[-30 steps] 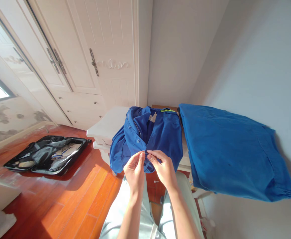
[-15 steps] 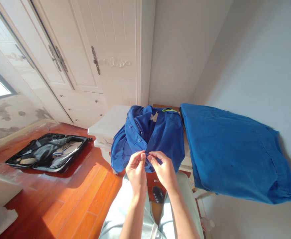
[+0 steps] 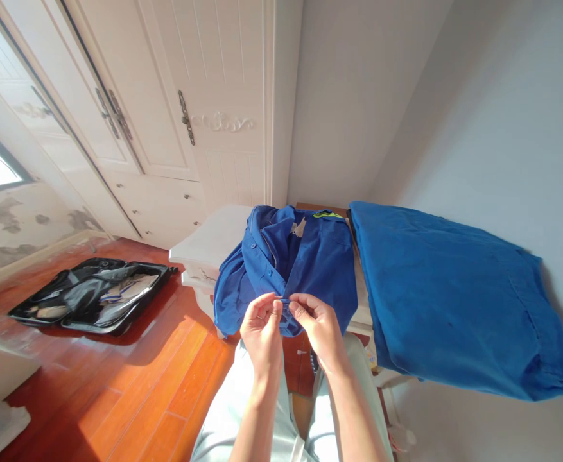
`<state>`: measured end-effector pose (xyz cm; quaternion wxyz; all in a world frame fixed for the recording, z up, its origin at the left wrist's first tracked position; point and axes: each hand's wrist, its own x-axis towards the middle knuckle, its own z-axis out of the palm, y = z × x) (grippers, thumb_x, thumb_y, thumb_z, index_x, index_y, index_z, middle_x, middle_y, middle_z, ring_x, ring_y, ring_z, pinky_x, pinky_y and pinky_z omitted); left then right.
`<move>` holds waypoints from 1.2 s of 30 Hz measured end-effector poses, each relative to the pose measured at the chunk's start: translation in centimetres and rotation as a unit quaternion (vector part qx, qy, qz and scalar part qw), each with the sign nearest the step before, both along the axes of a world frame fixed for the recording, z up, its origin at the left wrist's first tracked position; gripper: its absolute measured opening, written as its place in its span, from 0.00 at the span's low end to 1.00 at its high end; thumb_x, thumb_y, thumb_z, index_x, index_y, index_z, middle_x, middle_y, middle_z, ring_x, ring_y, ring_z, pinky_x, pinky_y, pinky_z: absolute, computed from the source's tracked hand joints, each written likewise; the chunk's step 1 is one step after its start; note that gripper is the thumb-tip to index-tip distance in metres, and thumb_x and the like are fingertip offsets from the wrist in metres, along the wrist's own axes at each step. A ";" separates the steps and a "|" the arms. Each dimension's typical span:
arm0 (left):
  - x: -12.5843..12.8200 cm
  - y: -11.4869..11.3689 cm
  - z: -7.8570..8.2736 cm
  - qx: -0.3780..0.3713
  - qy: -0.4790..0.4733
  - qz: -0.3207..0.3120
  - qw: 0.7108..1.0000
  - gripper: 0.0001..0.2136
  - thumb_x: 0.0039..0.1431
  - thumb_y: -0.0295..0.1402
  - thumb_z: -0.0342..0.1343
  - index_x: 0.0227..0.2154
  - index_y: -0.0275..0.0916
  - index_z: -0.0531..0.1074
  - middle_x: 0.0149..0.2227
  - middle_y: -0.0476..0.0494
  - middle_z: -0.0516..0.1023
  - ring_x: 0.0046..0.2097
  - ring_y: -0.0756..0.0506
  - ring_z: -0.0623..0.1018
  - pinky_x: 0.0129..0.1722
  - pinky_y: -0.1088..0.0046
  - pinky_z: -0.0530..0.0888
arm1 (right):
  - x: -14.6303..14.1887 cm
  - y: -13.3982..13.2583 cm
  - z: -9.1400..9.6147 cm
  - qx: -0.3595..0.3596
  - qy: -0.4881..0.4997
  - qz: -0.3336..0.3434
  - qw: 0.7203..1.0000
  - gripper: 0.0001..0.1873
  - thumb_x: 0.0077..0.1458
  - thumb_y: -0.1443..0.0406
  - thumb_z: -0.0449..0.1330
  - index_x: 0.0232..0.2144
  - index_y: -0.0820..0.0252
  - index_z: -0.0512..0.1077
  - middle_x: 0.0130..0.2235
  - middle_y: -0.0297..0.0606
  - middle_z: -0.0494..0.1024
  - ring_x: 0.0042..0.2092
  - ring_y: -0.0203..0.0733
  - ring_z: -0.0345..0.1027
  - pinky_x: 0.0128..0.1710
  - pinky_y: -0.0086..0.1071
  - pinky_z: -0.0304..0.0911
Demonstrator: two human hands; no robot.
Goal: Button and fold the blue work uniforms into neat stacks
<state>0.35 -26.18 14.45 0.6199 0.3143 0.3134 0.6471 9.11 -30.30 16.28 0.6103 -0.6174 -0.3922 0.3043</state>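
Note:
A blue work jacket (image 3: 320,269) with buttons down its front and a yellow-green stripe lies bunched in front of me. Over its near edge, the thumb and fingers of my left hand (image 3: 263,330) are pinched together. My right hand (image 3: 318,324) is pinched too, its fingertips close to those of the left. Between them shows a small thin blue piece (image 3: 284,299); whether it belongs to the jacket I cannot tell. To the right lies a larger folded blue garment (image 3: 454,301).
A white stand (image 3: 208,234) is left of the jacket, before a white wardrobe (image 3: 233,70). On the wooden floor (image 3: 185,372) at left lies an open black suitcase (image 3: 117,327) with clothes inside. My legs (image 3: 233,410) are below my hands. A grey wall (image 3: 512,128) bounds the right.
My fingertips have drawn slightly apart, and more of the thin blue piece shows between them. The dark object on the floor below is now mostly hidden by my right hand and leg.

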 end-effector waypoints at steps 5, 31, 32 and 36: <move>0.2 0.0 0.2 -0.020 -0.038 -0.020 0.999 0.17 0.40 0.36 0.73 0.33 0.36 0.77 0.31 0.46 0.80 0.35 0.52 0.78 0.37 0.80 0.73 | -0.3 -0.2 0.7 0.006 0.048 -0.005 0.999 0.16 0.50 0.54 0.66 0.36 0.59 0.79 0.36 0.36 0.80 0.40 0.42 0.71 0.43 0.33 0.64; -0.4 -1.0 1.1 0.077 0.119 0.011 0.990 0.12 0.52 0.38 0.66 0.36 0.37 0.77 0.35 0.45 0.80 0.38 0.48 0.79 0.39 0.76 0.75 | -0.8 -0.1 0.2 0.056 0.082 -0.043 0.994 0.19 0.46 0.57 0.68 0.39 0.61 0.78 0.37 0.41 0.81 0.41 0.46 0.75 0.45 0.40 0.72; -0.4 -1.0 1.1 0.075 0.115 0.008 0.991 0.12 0.52 0.38 0.66 0.37 0.37 0.77 0.35 0.45 0.80 0.38 0.48 0.79 0.40 0.76 0.75 | -0.9 -0.1 0.1 0.058 0.086 -0.043 0.994 0.18 0.46 0.57 0.67 0.39 0.61 0.77 0.37 0.41 0.81 0.40 0.46 0.75 0.45 0.40 0.73; -0.5 -0.9 0.9 0.066 0.100 0.016 0.993 0.12 0.49 0.37 0.68 0.35 0.36 0.77 0.34 0.44 0.80 0.37 0.47 0.79 0.38 0.75 0.76 | -1.4 -0.3 0.2 0.061 0.037 -0.052 0.996 0.17 0.51 0.58 0.65 0.41 0.61 0.76 0.39 0.42 0.81 0.42 0.46 0.76 0.45 0.40 0.73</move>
